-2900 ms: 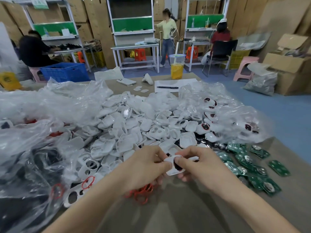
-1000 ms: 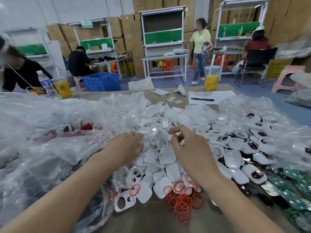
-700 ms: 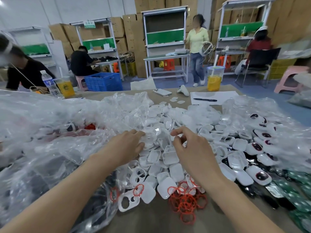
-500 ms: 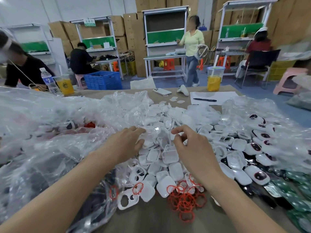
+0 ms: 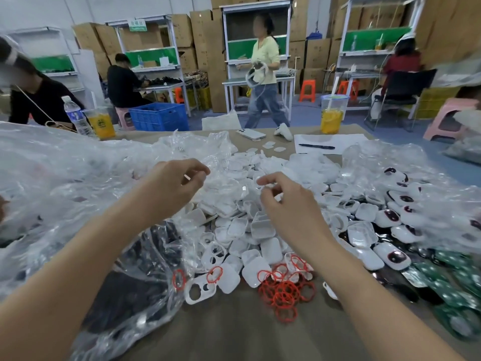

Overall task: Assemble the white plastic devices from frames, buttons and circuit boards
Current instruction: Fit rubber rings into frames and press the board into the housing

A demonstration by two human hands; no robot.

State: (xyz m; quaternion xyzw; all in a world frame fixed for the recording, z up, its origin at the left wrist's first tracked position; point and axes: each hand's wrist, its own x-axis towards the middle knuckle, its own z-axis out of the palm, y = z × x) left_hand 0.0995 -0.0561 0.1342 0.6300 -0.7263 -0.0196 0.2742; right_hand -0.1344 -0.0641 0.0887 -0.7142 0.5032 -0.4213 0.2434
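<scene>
Brown table [image 5: 234, 332], white frames [image 5: 208, 296], cardboard boxes [image 5: 205, 48]

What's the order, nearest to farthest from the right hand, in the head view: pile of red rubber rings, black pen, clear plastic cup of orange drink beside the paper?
1. Pile of red rubber rings, below the right hand, near edge.
2. Black pen, on the white paper.
3. Clear plastic cup of orange drink, behind the paper.

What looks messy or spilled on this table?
The white plastic shells lie in a loose heap between crumpled clear bags, and red rings sit tangled at its near edge. Nothing looks broken.
</scene>
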